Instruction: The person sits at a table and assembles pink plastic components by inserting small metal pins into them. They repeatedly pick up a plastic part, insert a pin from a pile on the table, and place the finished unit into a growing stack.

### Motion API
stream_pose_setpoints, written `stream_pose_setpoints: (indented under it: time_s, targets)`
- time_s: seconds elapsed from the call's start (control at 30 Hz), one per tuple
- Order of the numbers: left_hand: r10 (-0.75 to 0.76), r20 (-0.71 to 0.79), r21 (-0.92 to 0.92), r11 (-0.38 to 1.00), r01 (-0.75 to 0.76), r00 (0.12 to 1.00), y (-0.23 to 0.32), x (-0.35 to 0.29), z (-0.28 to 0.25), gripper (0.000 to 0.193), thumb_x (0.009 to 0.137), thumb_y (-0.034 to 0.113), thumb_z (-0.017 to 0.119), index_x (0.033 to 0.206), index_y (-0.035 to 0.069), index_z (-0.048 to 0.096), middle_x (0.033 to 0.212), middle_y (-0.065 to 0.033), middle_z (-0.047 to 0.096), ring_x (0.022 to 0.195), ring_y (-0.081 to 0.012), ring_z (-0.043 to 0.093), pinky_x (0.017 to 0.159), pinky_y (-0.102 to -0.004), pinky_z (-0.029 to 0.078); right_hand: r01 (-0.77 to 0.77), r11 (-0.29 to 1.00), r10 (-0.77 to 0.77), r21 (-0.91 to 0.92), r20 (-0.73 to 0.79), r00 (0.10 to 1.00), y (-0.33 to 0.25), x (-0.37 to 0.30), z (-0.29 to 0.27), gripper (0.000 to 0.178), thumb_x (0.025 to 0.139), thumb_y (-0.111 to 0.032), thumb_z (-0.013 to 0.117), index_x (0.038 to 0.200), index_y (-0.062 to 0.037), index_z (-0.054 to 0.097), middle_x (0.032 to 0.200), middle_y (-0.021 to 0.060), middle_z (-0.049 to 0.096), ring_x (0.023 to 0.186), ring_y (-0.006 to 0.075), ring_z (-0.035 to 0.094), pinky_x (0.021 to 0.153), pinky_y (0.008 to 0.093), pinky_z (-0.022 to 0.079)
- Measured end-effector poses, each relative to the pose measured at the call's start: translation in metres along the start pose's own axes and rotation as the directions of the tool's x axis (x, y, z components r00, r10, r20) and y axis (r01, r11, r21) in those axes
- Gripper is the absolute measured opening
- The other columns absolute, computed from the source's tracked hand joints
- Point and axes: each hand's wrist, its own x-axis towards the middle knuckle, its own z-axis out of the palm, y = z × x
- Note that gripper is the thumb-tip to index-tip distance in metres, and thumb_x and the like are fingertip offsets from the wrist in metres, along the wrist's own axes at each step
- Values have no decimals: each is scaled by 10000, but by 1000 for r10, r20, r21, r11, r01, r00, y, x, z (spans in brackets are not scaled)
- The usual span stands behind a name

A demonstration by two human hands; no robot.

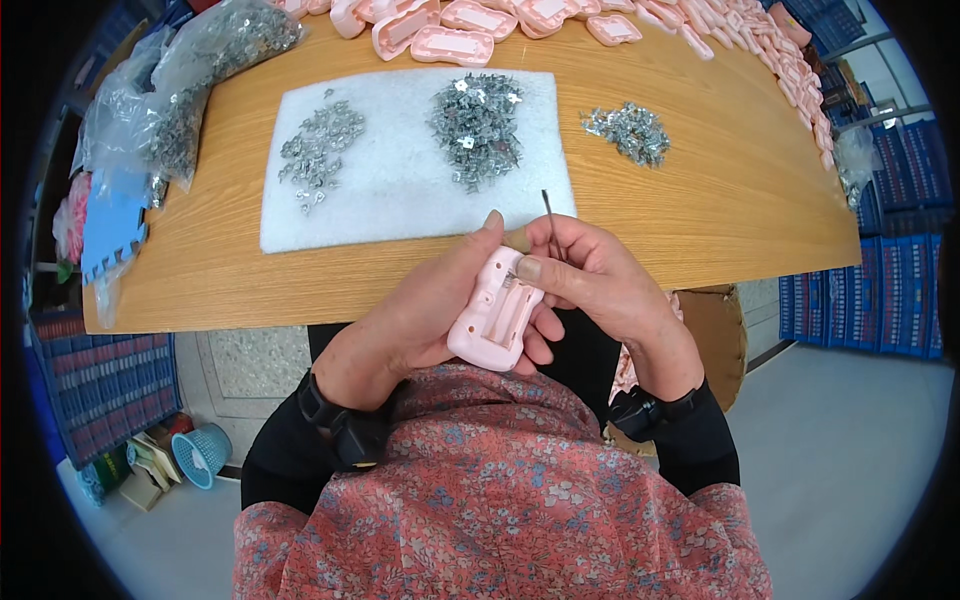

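A pale pink plastic casing [484, 345] with a long battery recess lies tilted in my left hand [410, 305], whose fingers wrap beneath it and show at its right side. My right hand [610, 285] pinches a thin dark metal rod tool [549, 213], its flat tip pointing up and away from the casing. The right thumb presses at the far end of the recess, beside a small metal spring contact [510, 278]. Part of that contact is hidden by the thumb. Just beyond both hands is the white foam mat [390, 215].
On the mat lie a pile of small metal contacts [325, 145] and a denser pile [475, 130]. Another metal heap [632, 133] sits right of it on the wooden table [720, 190]. Pink casings [452, 47] line the far edge. Plastic bags of metal parts [180, 125] stand left.
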Motion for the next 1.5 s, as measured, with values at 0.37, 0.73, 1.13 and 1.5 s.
stream_pose_setpoints:
  time_s: [0.37,0.73,1.13,1.5]
  targets:
    - [465,-115,787,582,-205,878,5,-17,5,323,1004,133,552,1293,-9,537,1034,-53,663,892,-79,621,750,-240,516,81,995,-86,-63,-74,994,0,-4,-6,212,961,-179,656,1084,-25,579,873,-6,628,764,27,562,639,191,459]
    - [434,-144,571,770,-284,889,3,-9,-8,357,1037,252,397,1276,26,536,792,-36,572,630,-131,555,557,-267,456,171,983,-159,73,-149,976,-1,-7,-7,192,983,-138,608,1124,-10,586,854,-37,580,718,8,506,629,186,424]
    - [228,-3,41,973,-227,974,5,-18,-8,393,1023,377,492,1256,62,504,824,-37,542,558,-106,449,505,-249,361,231,950,-261,-211,-131,956,0,8,2,216,874,-131,743,1034,2,686,728,-86,471,680,18,420,621,193,385]
    - [169,180,-204,970,-132,969,-6,-16,-29,423,1006,378,512,1317,93,489,852,-32,531,608,-102,437,511,-251,310,225,965,-244,-137,-147,959,7,5,-1,200,892,-162,738,982,-1,661,770,-71,528,719,16,453,636,201,396]
